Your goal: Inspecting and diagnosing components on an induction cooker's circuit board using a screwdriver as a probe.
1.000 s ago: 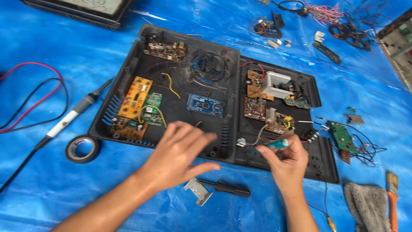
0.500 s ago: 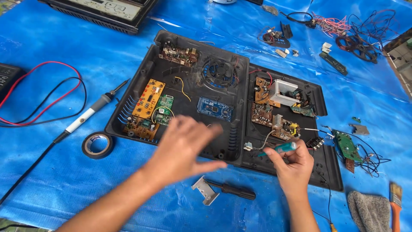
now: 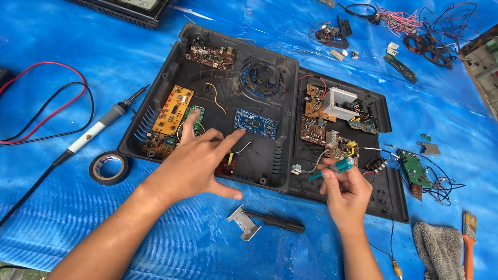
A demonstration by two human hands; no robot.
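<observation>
Left of the open black case (image 3: pixel 259 171), a roll of black tape (image 3: pixel 109 167) lies flat on the crinkled blue plastic sheet (image 3: pixel 62 218), with a soldering iron (image 3: pixel 98 129) and its red and black leads just above it. Since half a second ago the left hand (image 3: pixel 192 166) has stopped blurring across the case and settled over its lower left part, fingers (image 3: pixel 233 139) spread wide and holding nothing, the forefinger stretched toward the small blue circuit board (image 3: pixel 254 123) in the case's middle; I judge that board, or the parts beside it, now has the attention. The orange board (image 3: pixel 173 110) sits at the case's left end, a round fan (image 3: pixel 262 78) near its top. Below the case lie a bent metal bracket (image 3: pixel 243 222) and a dark-handled screwdriver (image 3: pixel 275 222). The right hand (image 3: pixel 347 189), at the case's lower right, has barely moved and pinches a small teal-handled tool (image 3: pixel 337 167), fingers closed narrow around it, near brown boards (image 3: pixel 321 129) dense with components. Right of the case lie a green board (image 3: pixel 412 168) with thin wires, a grey rag (image 3: pixel 441 249) and an orange-handled brush (image 3: pixel 468 238).
</observation>
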